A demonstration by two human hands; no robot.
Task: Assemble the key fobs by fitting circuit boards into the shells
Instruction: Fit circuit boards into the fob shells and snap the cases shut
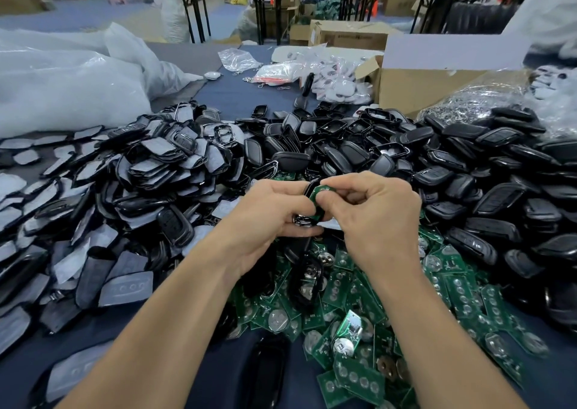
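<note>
Left hand [274,211] grips black shell [309,190]; right hand [371,211] pinches green circuit board [320,201] into it. Board likely light, stiff, fragile; hold by edges.

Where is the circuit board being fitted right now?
Head view, centre: the circuit board is pinched by the right hand against the black shell in the left hand, above the pile of green boards.

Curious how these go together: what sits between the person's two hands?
A black shell gripped by the left hand and a green circuit board pinched by the right hand; head view.
</note>
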